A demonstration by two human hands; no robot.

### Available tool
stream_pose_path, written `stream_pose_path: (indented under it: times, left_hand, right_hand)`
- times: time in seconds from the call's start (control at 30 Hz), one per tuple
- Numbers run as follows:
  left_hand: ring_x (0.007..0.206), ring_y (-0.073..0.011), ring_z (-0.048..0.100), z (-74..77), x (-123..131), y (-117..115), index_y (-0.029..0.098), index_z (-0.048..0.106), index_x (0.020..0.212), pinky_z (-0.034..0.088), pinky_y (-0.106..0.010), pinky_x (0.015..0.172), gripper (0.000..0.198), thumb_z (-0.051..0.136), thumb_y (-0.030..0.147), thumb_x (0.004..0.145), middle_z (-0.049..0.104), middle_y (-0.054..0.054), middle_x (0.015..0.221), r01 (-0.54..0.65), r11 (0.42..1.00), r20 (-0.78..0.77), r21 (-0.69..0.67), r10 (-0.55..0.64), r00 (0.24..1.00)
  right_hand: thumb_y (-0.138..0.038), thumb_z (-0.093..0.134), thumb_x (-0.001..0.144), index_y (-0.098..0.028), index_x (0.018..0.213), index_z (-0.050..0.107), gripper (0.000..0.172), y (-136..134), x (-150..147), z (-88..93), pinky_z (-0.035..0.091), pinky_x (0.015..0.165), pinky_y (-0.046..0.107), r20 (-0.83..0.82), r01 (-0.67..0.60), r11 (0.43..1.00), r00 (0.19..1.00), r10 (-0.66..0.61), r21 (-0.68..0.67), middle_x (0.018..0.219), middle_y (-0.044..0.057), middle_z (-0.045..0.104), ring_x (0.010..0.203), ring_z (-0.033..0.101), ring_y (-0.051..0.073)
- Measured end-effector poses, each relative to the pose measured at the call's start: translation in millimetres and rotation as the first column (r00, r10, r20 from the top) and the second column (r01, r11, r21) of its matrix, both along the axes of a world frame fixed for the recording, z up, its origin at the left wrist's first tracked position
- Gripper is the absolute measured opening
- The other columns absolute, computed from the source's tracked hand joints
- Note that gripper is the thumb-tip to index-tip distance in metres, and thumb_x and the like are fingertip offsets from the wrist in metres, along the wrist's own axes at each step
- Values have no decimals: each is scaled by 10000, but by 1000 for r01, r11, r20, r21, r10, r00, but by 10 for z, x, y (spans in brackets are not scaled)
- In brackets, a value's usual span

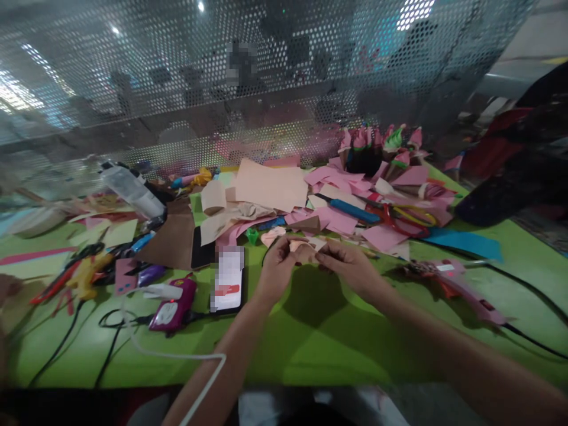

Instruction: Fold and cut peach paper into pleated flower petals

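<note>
Between both hands, just above the green table, is a small piece of peach-coloured paper. My left hand has its fingers closed on the paper's left side. From the right, the fingers of my right hand pinch its other edge. The paper's exact shape is partly covered by the fingers. Just beyond my left hand lie another peach paper piece and a small green piece. A phone with a lit screen rests left of my left hand.
A pink glue gun with a cord lies at right. Scissors, a blue-handled cutter and paper scraps cover the back. Paper cones stand behind. At left are a magenta power bank, cables and a yellow glue gun.
</note>
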State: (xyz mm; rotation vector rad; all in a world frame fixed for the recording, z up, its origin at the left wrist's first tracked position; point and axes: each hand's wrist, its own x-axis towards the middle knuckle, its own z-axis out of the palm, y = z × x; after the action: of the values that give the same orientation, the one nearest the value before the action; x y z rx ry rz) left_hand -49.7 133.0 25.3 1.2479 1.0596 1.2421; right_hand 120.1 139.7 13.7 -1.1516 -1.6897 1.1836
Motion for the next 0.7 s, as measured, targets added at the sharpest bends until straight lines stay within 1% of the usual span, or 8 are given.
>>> stream_pose_path:
  times: [0.13,0.27,0.37,0.5,0.6,0.7]
  left_hand:
    - [776,-149,620,-23,-5,-3,188,651,943,473,-228,664,216,639,367,824,686,-22,858,-9,1000,-28,-4,9,1000]
    - [742,-139,593,-37,-21,-9,195,655,983,458,-223,640,253,637,397,831,667,-18,857,-26,999,-61,-22,25,998]
    - [738,-142,588,-53,-35,-9,187,671,960,464,-236,670,286,621,442,842,662,-25,843,-33,999,-76,-21,32,997]
    - [799,-166,610,-120,-48,8,169,686,879,486,-270,754,333,589,487,862,675,-45,850,-86,996,-46,-28,85,995]
    - [837,-180,620,-175,-45,19,172,675,870,486,-278,762,327,608,491,850,669,-43,832,-126,990,0,-70,126,992]
    - [803,-164,608,-185,-29,15,179,657,857,479,-271,744,290,633,467,837,656,-30,823,-147,986,23,-85,149,989]
  right_hand:
    - [-496,564,838,-208,676,531,332,10,-5,-36,324,565,270,39,50,999,998,-51,20,631,-20,527,607,473,148]
    - [-477,552,834,-216,655,510,319,11,-13,-36,310,557,275,68,64,997,995,-66,41,608,-19,523,587,463,149]
    - [-459,548,827,-219,661,513,294,-3,-25,-20,314,562,280,98,77,995,992,-83,61,622,-10,537,599,468,157]
    - [-454,549,828,-217,681,538,279,-29,-44,-2,341,590,294,128,58,996,990,-66,67,649,2,557,628,491,170]
    - [-452,547,838,-219,691,542,276,-40,-52,-5,340,584,293,133,40,997,990,-48,61,650,2,559,629,487,169]
    - [-450,541,849,-217,697,546,278,-43,-48,-12,334,577,288,147,15,998,989,-24,64,654,0,561,632,488,166]
